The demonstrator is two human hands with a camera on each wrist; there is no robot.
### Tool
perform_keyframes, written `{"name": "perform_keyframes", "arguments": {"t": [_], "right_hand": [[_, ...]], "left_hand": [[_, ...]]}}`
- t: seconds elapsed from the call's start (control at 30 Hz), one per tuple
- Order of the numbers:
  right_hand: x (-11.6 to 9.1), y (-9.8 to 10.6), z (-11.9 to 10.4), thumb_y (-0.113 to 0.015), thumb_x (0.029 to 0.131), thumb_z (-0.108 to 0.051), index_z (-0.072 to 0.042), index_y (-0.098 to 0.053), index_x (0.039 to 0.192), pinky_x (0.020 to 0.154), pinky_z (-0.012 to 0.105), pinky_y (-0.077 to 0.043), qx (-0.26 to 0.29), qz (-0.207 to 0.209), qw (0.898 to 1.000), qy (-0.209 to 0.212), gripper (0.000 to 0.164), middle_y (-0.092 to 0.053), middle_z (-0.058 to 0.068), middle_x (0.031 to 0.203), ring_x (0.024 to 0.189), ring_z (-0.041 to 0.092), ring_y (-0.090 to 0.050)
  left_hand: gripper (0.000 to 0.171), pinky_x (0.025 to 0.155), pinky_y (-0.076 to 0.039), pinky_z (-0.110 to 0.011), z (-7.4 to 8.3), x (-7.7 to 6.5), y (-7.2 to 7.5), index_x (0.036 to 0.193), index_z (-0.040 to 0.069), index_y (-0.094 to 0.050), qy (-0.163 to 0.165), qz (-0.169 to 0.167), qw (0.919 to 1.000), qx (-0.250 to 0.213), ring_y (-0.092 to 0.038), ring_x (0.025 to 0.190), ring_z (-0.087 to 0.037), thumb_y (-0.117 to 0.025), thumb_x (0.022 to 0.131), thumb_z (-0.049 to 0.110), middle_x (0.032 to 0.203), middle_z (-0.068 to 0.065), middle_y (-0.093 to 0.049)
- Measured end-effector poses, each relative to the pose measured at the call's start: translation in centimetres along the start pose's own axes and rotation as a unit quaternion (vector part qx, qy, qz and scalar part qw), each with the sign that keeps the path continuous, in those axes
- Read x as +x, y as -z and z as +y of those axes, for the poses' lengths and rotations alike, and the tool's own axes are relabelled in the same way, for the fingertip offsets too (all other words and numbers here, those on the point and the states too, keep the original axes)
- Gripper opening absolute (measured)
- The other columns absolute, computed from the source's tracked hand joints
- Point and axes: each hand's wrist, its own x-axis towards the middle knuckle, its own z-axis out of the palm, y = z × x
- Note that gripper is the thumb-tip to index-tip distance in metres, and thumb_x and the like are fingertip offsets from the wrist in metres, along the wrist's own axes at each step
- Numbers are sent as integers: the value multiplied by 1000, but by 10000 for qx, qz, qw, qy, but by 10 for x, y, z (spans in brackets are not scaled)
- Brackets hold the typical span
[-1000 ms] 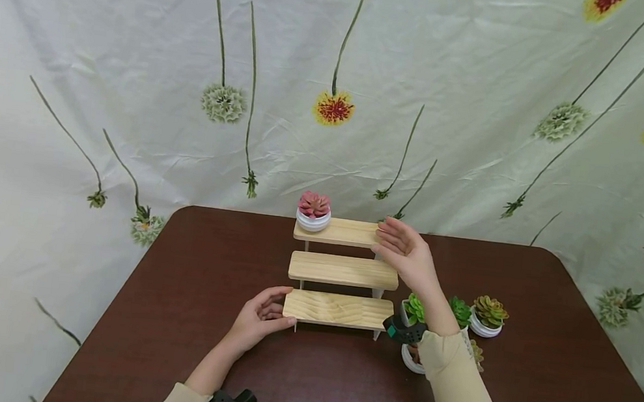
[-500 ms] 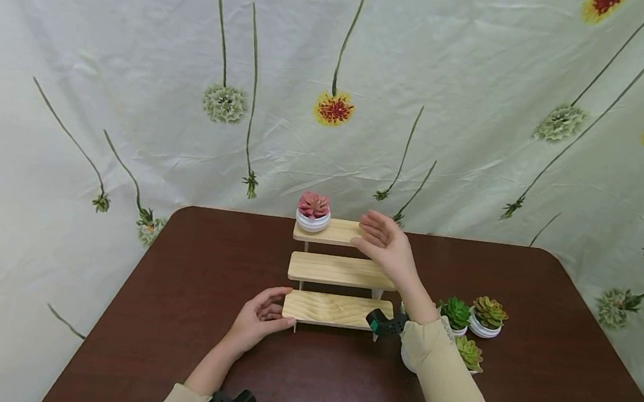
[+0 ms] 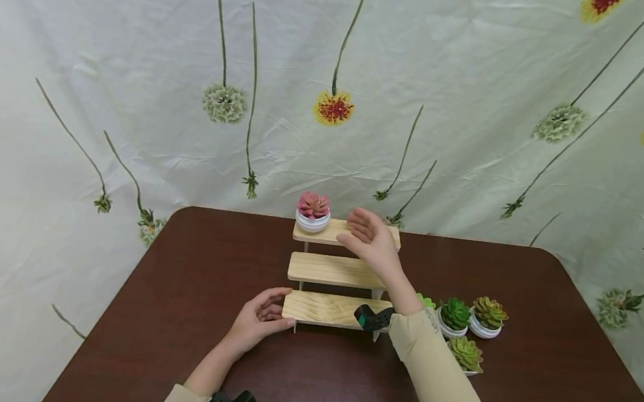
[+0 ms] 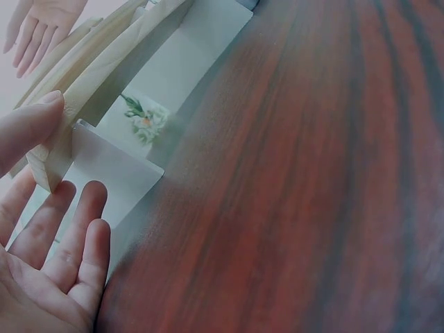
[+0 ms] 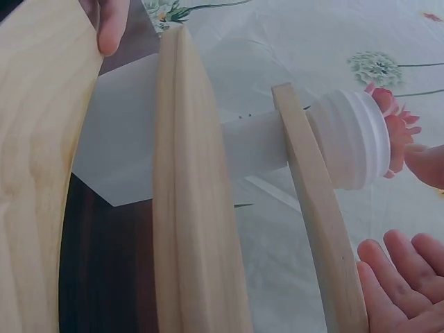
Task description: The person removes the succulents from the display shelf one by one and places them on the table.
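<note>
A three-tier wooden display stand (image 3: 338, 270) with pale supports rises in steps at the middle of the table. My left hand (image 3: 259, 317) pinches the left end of its lowest board (image 4: 87, 104), thumb on one face and fingertips on the other. A pink succulent (image 3: 313, 205) in a ribbed white pot (image 5: 350, 139) sits at the left end of the top board (image 5: 322, 215). To its right, my right hand (image 3: 373, 242) hovers over that board with fingers extended and nothing in them. In the right wrist view, the thumb overlaps the pink leaves.
Right of the stand, several potted succulents stand together, among them a dark green one (image 3: 455, 314), an olive one (image 3: 489, 313) and a light green one (image 3: 465, 355). My right sleeve (image 3: 440, 370) covers part of this group. A flower-printed cloth (image 3: 484, 113) hangs behind the table (image 3: 204, 260).
My right hand has moved left along the top board toward the pink succulent, uncovering the board's right end. The left hand has stayed in place.
</note>
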Motion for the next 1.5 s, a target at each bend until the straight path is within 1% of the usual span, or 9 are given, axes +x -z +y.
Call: {"name": "perform_keyframes", "arguments": {"t": [0.03, 0.23, 0.4, 0.6, 0.83, 1.0, 1.17, 1.27, 1.5], "right_hand": [[1, -1, 0, -69, 85, -3, 5, -35, 139, 103, 36, -35, -52, 1, 10000, 5, 65, -44, 25, 135, 125, 34, -44], [5, -8, -1, -70, 84, -4, 5, -36, 139, 101, 32, -37, -276, 10, 9996, 80, 65, -46, 24, 133, 122, 32, -47], [9, -13, 1, -71, 83, -6, 4, -37, 139, 101, 32, -37, -349, -41, 9993, 109, 67, -47, 21, 133, 121, 30, -47], [14, -19, 1, -74, 81, -7, 4, -36, 140, 101, 31, -36, -322, -114, 9994, 98, 71, -46, 22, 134, 122, 30, -47], [19, -26, -1, -76, 80, -11, 4, -36, 139, 102, 32, -35, -312, -128, 9994, 24, 73, -47, 21, 133, 123, 30, -46], [23, -32, -1, -78, 78, -11, 2, -36, 140, 101, 29, -36, -434, -57, 9990, -66, 76, -48, 18, 133, 123, 27, -46], [25, -38, -2, -79, 77, -12, 1, -37, 140, 100, 28, -37, -520, -5, 9986, -14, 76, -48, 16, 134, 122, 25, -47], [26, -41, -3, -79, 77, -11, 0, -37, 140, 100, 28, -37, -554, 3, 9985, 0, 77, -47, 16, 134, 122, 25, -47], [28, -46, -3, -78, 77, -11, 0, -38, 139, 99, 27, -38, -573, 69, 9983, -12, 76, -47, 15, 133, 122, 25, -47]], "left_hand": [[59, 72, -50, -24, -3, 0, 1, 130, -2, -49, 12, 7, 10000, 11, -62, 84, -18, -74, 77, -4, 117, -24, -57], [60, 72, -51, -25, -8, 0, 1, 130, 1, -50, -60, 24, 10000, 45, -62, 85, -18, -76, 77, 2, 120, -23, -56], [59, 72, -51, -25, -10, 1, 1, 129, 0, -51, -143, 29, 9999, 65, -63, 84, -17, -77, 76, 3, 117, -21, -57], [58, 71, -51, -25, -12, 1, 1, 128, 3, -53, -161, 62, 9998, 49, -63, 84, -18, -77, 75, 3, 116, -18, -59], [58, 71, -51, -26, -11, 1, 1, 129, 3, -52, -153, 53, 9998, 106, -63, 84, -19, -77, 76, 3, 115, -18, -59], [58, 73, -50, -26, -10, 2, 1, 128, 2, -52, -104, 41, 9999, 93, -62, 85, -19, -77, 76, 4, 113, -20, -60], [59, 73, -50, -26, -10, 1, 2, 130, 0, -50, -144, -17, 9999, 95, -62, 85, -19, -76, 77, 3, 114, -23, -58], [59, 73, -50, -25, -10, 1, 2, 130, 0, -50, -147, -26, 9998, 110, -62, 85, -18, -76, 77, 3, 114, -23, -58], [60, 72, -50, -25, -10, 1, 2, 131, -1, -49, -206, -75, 9997, 56, -63, 84, -19, -76, 77, 2, 113, -24, -59]]}}
